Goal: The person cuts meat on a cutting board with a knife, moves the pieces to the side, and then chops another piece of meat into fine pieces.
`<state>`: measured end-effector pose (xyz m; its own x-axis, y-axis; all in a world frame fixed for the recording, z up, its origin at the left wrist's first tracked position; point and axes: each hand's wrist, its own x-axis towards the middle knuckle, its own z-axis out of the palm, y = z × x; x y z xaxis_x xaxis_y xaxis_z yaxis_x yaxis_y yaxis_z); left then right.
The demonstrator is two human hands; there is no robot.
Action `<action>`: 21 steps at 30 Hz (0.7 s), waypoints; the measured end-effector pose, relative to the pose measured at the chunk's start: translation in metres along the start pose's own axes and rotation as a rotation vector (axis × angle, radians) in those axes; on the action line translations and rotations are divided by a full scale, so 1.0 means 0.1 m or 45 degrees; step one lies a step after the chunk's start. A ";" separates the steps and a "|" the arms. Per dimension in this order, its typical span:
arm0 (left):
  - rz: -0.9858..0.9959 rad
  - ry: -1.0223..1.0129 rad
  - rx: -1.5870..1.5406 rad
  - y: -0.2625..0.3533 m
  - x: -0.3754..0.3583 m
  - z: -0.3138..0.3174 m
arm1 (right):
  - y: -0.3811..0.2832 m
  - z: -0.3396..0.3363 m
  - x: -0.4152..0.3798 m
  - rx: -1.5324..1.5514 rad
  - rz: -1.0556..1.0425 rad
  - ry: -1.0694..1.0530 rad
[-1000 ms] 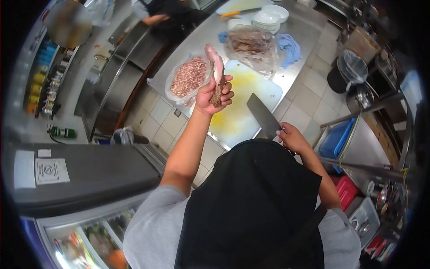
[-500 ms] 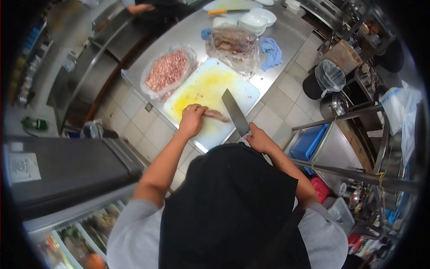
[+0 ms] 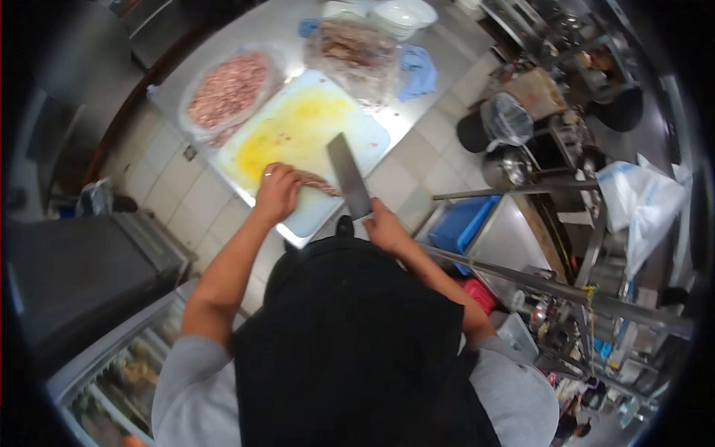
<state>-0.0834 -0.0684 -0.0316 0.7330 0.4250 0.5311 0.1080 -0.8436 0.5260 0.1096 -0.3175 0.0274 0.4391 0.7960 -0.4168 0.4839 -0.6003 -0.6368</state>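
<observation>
My left hand (image 3: 278, 192), a ring on one finger, has its fingers curled over one end of a strip of meat (image 3: 319, 183). The strip lies on a white cutting board (image 3: 350, 119) with yellow stains. A cleaver (image 3: 347, 175) with a broad, rectangular blade is gripped by its handle in my right hand (image 3: 385, 226). Its blade is right at the free end of the strip and points away from me. Beyond the board on the left, a clear plastic bag holds chopped meat (image 3: 231, 89).
The steel table (image 3: 171, 93) also bears a bag of larger meat pieces (image 3: 354, 56), a blue cloth (image 3: 417, 71) and white bowls (image 3: 402, 16). On the right are a lined black bin (image 3: 473, 132), a steel rail (image 3: 521, 190) and a blue tub (image 3: 463, 223).
The whole view has shifted, so the table sits farther left and higher. The cleaver blade has come slightly closer to the strip's free end. My left hand keeps its hold.
</observation>
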 end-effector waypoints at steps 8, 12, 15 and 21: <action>-0.033 -0.130 0.067 0.00 0.00 -0.02 | -0.23 -0.32 -0.21 -0.008 -0.056 0.093; -0.006 -0.164 0.106 0.02 0.00 0.00 | -0.35 -0.38 -0.26 0.044 -0.071 0.098; 0.027 -0.151 0.212 0.07 -0.01 0.02 | -0.21 -0.29 -0.15 -0.152 -0.106 -0.034; -0.088 0.007 0.300 0.31 -0.06 0.10 | -0.20 -0.28 -0.13 -0.212 -0.065 -0.054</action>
<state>-0.0771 -0.1004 -0.0252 0.7149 0.4856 0.5031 0.3121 -0.8654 0.3919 0.1149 -0.3182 0.0639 0.3798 0.8263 -0.4160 0.6250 -0.5607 -0.5431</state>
